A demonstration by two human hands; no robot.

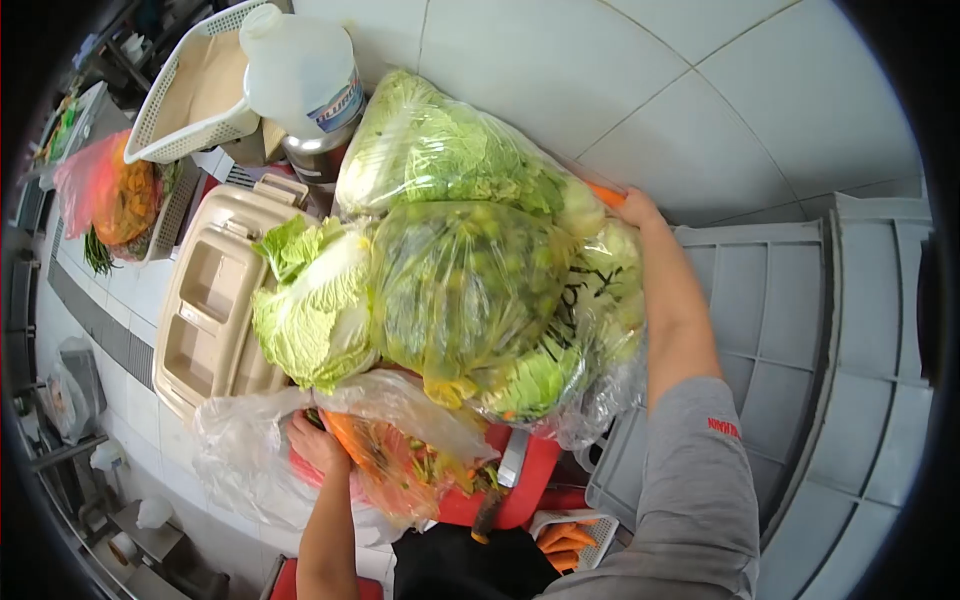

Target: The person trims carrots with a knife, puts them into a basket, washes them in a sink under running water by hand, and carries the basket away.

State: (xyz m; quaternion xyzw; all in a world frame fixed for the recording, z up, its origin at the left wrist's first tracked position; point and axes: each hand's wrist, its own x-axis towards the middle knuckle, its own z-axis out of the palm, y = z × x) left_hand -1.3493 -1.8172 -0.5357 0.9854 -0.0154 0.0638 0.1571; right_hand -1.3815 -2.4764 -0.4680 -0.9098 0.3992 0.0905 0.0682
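Observation:
My right hand [637, 210] is at the back right, its fingers closed around an orange carrot [605, 194] beside a clear bag of napa cabbage [450, 150]. Nearer to me, my left hand [318, 444] grips the edge of a clear plastic bag [375, 470] with carrots and loose peelings inside. Its fingertips are partly hidden by the plastic. Between the hands sit a yellowish bag of green vegetables [470, 285] and a bare napa cabbage [315, 300]. Another clear bag with pale green vegetables [610, 280] lies under my right forearm.
A red board [535, 480] bears a dark-handled tool [487, 515]. Carrots fill a white basket [595, 540] near my body. On the left are a beige compartment box [205, 290], a white basket [190, 110] and a plastic jug [300, 75]. Grey crates [765, 300] stand right, beside a tiled wall.

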